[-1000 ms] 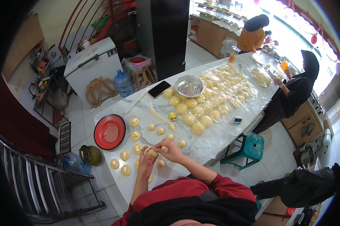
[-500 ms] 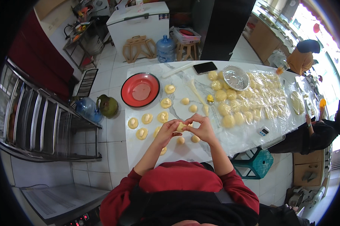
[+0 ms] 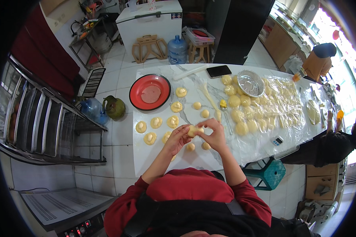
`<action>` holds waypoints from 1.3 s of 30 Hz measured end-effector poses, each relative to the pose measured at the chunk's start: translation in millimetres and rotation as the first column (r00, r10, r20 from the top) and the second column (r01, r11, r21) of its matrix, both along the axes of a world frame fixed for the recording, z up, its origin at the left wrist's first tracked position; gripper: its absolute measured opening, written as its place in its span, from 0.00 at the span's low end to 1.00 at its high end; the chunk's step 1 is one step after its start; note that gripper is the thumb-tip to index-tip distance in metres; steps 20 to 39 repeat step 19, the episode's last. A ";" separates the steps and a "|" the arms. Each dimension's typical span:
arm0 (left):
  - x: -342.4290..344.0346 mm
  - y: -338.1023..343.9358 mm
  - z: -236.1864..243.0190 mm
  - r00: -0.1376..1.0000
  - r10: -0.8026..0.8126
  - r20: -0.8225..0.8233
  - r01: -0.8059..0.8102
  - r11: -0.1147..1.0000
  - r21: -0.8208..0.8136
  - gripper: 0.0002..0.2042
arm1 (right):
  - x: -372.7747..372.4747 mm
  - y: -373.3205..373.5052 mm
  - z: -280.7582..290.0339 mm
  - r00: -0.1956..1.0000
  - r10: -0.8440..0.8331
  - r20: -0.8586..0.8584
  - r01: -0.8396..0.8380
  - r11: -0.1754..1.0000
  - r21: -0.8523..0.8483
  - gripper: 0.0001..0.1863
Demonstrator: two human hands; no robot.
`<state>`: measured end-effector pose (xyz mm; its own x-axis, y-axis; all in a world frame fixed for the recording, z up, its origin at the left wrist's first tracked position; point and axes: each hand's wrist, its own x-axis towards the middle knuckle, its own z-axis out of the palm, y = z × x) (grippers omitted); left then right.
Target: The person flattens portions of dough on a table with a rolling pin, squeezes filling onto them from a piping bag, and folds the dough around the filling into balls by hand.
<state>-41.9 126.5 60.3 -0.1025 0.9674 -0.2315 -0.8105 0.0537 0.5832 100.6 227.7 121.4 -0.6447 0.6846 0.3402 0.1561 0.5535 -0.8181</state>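
Between my two hands, a piece of pale dough (image 3: 192,131) is held above the table. My left hand (image 3: 178,138) pinches it from the left, and my right hand (image 3: 214,135) has thumb and fingers closed on its right side. Small dough balls lie around the hands, one dough ball (image 3: 190,147) just below them. Left of my hands sit several flattened dough rounds, such as this dough round (image 3: 172,121), each with a pale lump on top. A long dough strip (image 3: 212,98) lies beyond my right hand.
A red plate (image 3: 136,94) holding a flat pink slice stands at the table's far left. On the right, plastic film (image 3: 282,104) covers rows of dough balls, beside a foil bowl (image 3: 250,83), phone (image 3: 219,71) and timer (image 3: 278,140). Two other people are at the right.
The dough piece between my hands looks more stretched out. The whole view has shifted slightly, while both hands stay in nearly the same place over the table.
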 end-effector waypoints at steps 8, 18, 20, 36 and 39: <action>12.7 9.0 15.6 0.999 -0.037 -0.039 0.036 0.999 -0.025 0.13 | 1.6 4.4 -5.0 0.994 0.091 0.061 -0.091 0.996 -0.014 0.07; -8.2 9.5 -11.4 0.925 -0.196 0.325 0.245 0.962 -0.118 0.17 | 0.3 6.7 -13.3 0.994 0.086 0.070 -0.103 0.943 0.317 0.08; -6.8 9.8 -8.4 0.931 -0.175 0.319 0.230 0.962 -0.144 0.17 | -0.5 7.8 -12.9 0.994 0.086 0.069 -0.103 0.943 0.317 0.08; -6.8 9.8 -8.4 0.931 -0.175 0.319 0.230 0.962 -0.144 0.17 | -0.5 7.8 -12.9 0.994 0.086 0.069 -0.103 0.943 0.317 0.08; -6.8 9.8 -8.4 0.931 -0.175 0.319 0.230 0.962 -0.144 0.17 | -0.5 7.8 -12.9 0.994 0.086 0.069 -0.103 0.943 0.317 0.08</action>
